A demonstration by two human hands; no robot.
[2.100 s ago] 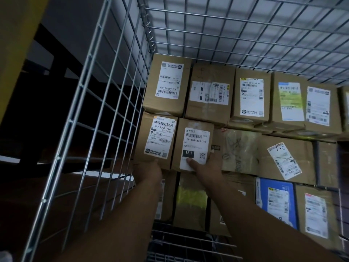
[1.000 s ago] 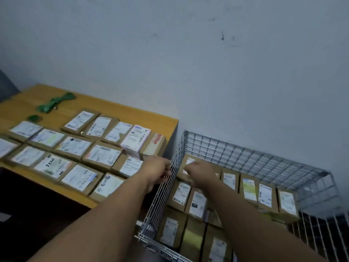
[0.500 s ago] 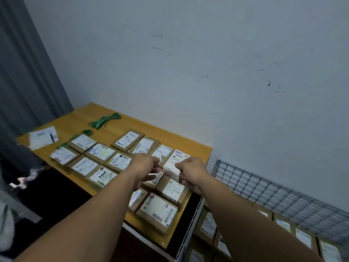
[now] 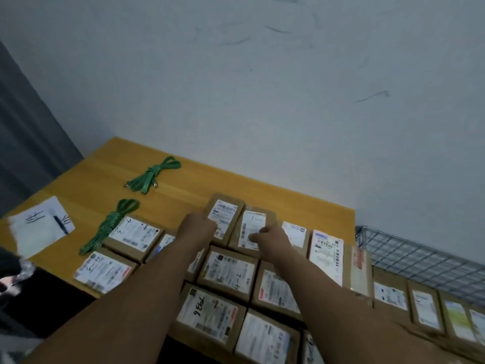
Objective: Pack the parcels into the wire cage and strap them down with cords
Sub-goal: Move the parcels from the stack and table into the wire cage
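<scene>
On the wooden table (image 4: 183, 177), toward its far edge by the wall, I have the left hand (image 4: 198, 228) with its fingers curled round the near-left corner of a back-row parcel (image 4: 227, 212), a brown carton with a white label. Touching that carton's right side on the table lies a second parcel (image 4: 254, 227). The right hand (image 4: 270, 239) sits on this one with fingers bent and fingertips on the label, but the blur keeps me from telling whether it grips the box or only presses on it.

Both forearms reach across the table's nearer rows, where more labelled parcels (image 4: 228, 271) lie flat and packed edge to edge. One at the table's near edge, the parcel marked 7936 (image 4: 207, 313), carries that number in handwriting.

On the bare left part of the table I see two bundled green cords. The far cord (image 4: 153, 174) lies close to the table's back edge, and the near cord (image 4: 112, 224) lies further forward, running along the left side of a parcel. At the table's left end a white sheet of paper (image 4: 39, 227) lies with a pen (image 4: 61, 224) on it.

Past the table's right end stands the wire cage (image 4: 420, 253), its rim lower than the tabletop, with caged cartons (image 4: 425, 308) standing side by side inside.
</scene>
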